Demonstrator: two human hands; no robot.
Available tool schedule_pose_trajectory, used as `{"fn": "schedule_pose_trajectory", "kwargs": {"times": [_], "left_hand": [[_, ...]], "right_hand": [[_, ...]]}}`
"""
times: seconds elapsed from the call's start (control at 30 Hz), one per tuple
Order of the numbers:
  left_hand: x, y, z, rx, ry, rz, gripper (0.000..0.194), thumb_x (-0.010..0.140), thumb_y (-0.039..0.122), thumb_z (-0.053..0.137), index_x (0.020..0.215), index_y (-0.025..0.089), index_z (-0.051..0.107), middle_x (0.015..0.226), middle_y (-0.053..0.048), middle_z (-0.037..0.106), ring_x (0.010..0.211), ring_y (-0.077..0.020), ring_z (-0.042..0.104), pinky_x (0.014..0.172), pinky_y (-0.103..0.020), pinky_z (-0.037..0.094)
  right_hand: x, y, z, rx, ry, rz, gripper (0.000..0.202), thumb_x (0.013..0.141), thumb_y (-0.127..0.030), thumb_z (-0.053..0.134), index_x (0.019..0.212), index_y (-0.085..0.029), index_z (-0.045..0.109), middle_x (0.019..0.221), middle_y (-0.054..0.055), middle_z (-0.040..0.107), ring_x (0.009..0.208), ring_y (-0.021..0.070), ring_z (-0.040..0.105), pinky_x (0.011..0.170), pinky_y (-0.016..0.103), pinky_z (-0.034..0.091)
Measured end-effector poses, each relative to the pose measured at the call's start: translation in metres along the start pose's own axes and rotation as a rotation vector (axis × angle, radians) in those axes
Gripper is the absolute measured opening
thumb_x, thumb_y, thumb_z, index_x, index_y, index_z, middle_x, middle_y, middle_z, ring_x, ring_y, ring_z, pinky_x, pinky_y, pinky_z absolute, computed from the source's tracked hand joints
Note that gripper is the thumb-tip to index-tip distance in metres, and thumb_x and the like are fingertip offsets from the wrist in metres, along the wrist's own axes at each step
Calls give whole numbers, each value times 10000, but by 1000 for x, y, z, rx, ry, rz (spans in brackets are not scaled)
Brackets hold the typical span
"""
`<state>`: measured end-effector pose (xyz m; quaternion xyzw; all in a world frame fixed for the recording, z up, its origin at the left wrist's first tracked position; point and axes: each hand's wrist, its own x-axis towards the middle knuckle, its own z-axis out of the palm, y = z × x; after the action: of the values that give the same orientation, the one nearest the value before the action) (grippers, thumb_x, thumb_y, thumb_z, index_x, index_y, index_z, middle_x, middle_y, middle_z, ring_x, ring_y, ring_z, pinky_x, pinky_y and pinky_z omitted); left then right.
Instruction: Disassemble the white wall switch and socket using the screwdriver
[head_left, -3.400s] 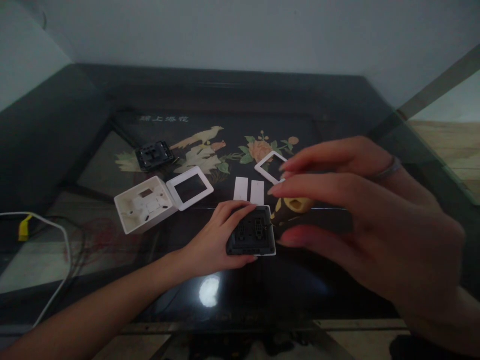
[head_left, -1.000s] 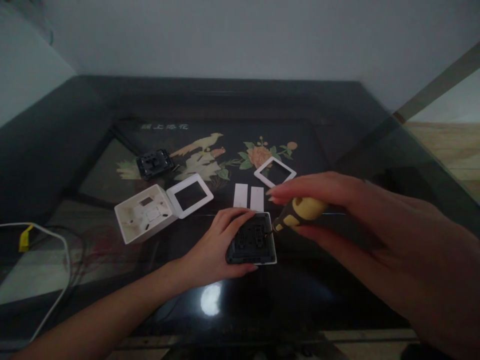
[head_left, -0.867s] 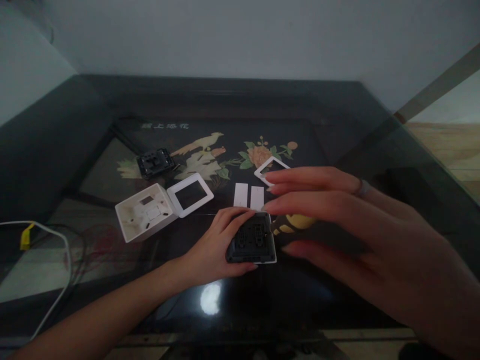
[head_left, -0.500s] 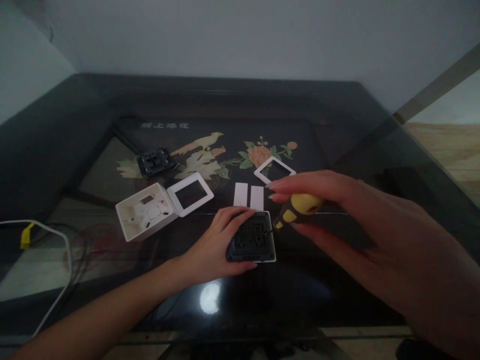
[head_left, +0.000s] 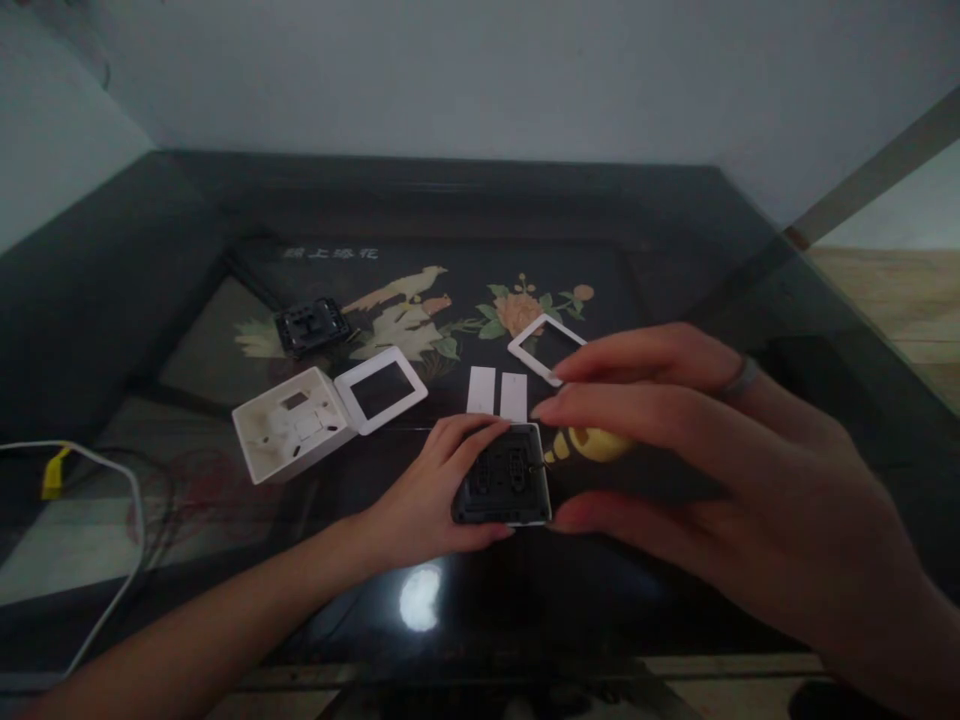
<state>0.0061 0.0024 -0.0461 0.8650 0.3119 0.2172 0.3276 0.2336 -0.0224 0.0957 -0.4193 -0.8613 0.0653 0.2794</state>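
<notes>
L forearm point(head_left: 262, 598) angles in from near left; L hand point(head_left: 427, 495) curled, thumb nr side, fingers far. R hand point(head_left: 742, 480) at right, fingers pointing left, thumb apart.

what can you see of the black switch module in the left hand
The black switch module is squarish and looks plastic, its face turned up with two side-by-side fittings, a white rim showing along the right. The left hand grips it from the left; the screwdriver reaches its right edge.

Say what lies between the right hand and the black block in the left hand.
A yellow screwdriver lies between the right hand and black block, as the head view shows.
</notes>
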Motion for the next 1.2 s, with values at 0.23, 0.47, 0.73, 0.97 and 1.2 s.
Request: {"fn": "schedule_pose_trajectory", "kwargs": {"times": [0.23,0.47,0.73,0.97,1.2], "left_hand": [[1,1,-1,-12,-12,-1,897,766,468,762,1476,285,245,1429,-135,378,1316,-356,378,1105,-588,380],[2,2,-2,-15,-8,-5,901,751,459,772,1478,287,268,1423,-134,386,1309,-376,383,1088,-604,381],[1,2,-2,-25,-1,3,898,761,434,772,1483,285,259,1426,-133,391,1312,-350,390,1095,-572,393],[0,1,-1,-7,-18,-19,969,738,431,786,1506,298,210,1462,-132,359,1342,-391,358,1110,-612,355],[1,2,-2,-25,-6,-5,901,760,439,770,1488,294,260,1438,-136,389,1313,-363,393,1097,-593,382]], "right_hand": [[2,-2,-1,25,-11,45,382,911,-107,545,1269,-241,550,1135,-15,701,957,130,692,842,198,575],[2,0,6,-92,86,-34,195,891,-283,652,1068,-206,626,1063,73,662,929,196,681,762,277,589],[3,0,0,13,-19,64,377,900,-103,527,1252,-233,549,1146,7,698,1019,154,686,883,232,576],[-1,-3,3,-66,73,20,169,920,-323,606,1085,-290,624,1019,7,651,873,177,687,718,297,603],[1,-1,-1,31,-29,95,339,913,-164,547,1235,-270,547,1165,-6,698,982,170,706,822,270,611]]}}
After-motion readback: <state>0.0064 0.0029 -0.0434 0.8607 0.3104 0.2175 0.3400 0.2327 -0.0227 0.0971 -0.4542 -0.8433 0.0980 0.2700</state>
